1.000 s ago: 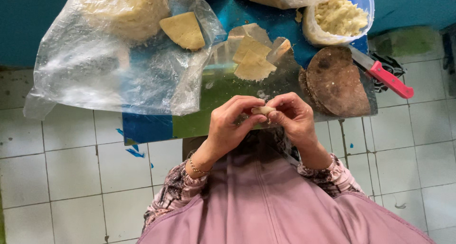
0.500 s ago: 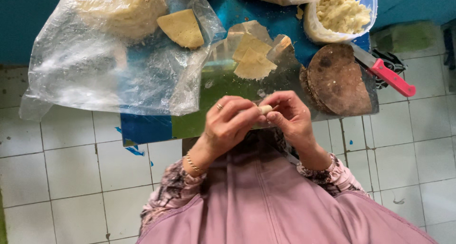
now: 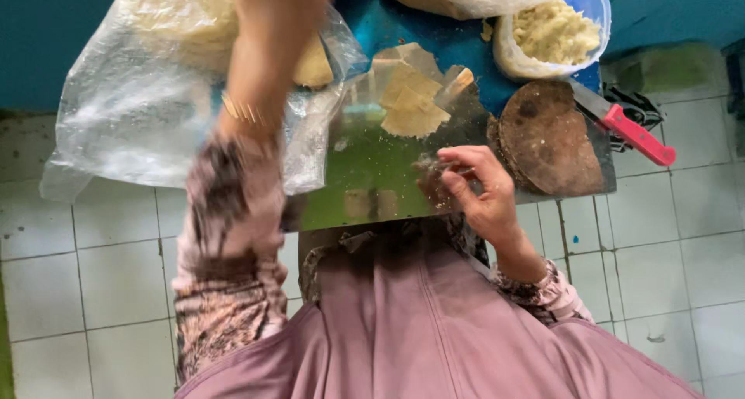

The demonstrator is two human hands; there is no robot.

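My left hand [image 3: 279, 11] is lifted far forward over a clear plastic bag [image 3: 132, 112] of pale dough; it is blurred and partly cut off by the top edge, so its grip is unclear. A gold bracelet shows on that wrist. My right hand [image 3: 469, 189] rests low over the near edge of a shiny metal sheet [image 3: 365, 182], fingers loosely curled and apart, nothing visible in them. Thin pale dough squares [image 3: 411, 104] lie on the sheet just beyond that hand.
A round brown wooden board [image 3: 551, 139] sits to the right, with a red-handled knife [image 3: 636, 133] beside it. A clear tub of pale crumbly filling [image 3: 555, 30] stands at the back right on a blue surface [image 3: 434, 34]. White floor tiles [image 3: 93, 282] lie around my lap.
Both hands were together at my lap pinching a small pale piece. Now they are apart: the left arm has swung up over the plastic bag, and the right hand stays low without the piece.
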